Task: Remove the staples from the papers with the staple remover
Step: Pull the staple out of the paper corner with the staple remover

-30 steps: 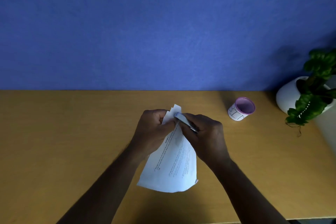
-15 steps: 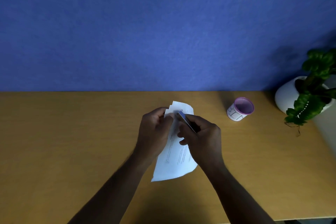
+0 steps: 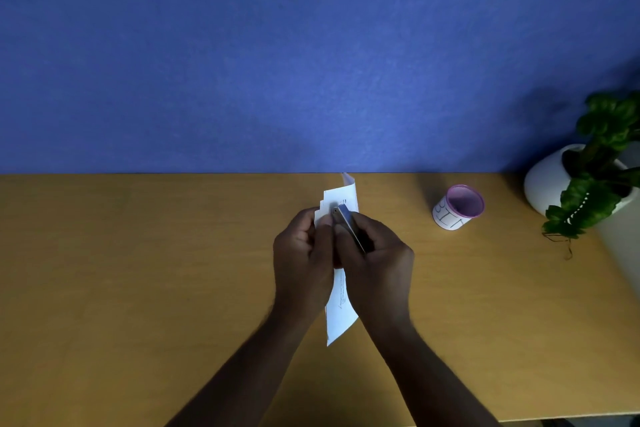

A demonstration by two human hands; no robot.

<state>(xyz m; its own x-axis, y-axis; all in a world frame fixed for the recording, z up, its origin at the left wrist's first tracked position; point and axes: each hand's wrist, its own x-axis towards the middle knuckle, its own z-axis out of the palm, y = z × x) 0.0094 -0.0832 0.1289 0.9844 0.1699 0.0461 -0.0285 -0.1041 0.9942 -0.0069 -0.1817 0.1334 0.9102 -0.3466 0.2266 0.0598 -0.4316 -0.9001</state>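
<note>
A sheaf of white printed papers (image 3: 340, 308) is held nearly on edge above the middle of the wooden table (image 3: 138, 270). My left hand (image 3: 303, 263) pinches the sheets near their stepped top corner. My right hand (image 3: 377, 270) grips a slim metal staple remover (image 3: 348, 224), whose tip rests against the top corner of the papers, close to my left thumb. The staple itself is too small to make out. Both hands hide the middle of the sheets.
A small white cup with a pink rim and hand-written letters (image 3: 457, 207) stands to the right of my hands. A white pot with a green plant (image 3: 588, 180) sits at the far right by the blue wall (image 3: 311, 55). The table's front edge runs along the bottom right.
The papers have turned from lying fairly flat to standing almost edge-on, and their lower end has risen. Both hands have drawn closer together, and the remover's tip stays at the top corner.
</note>
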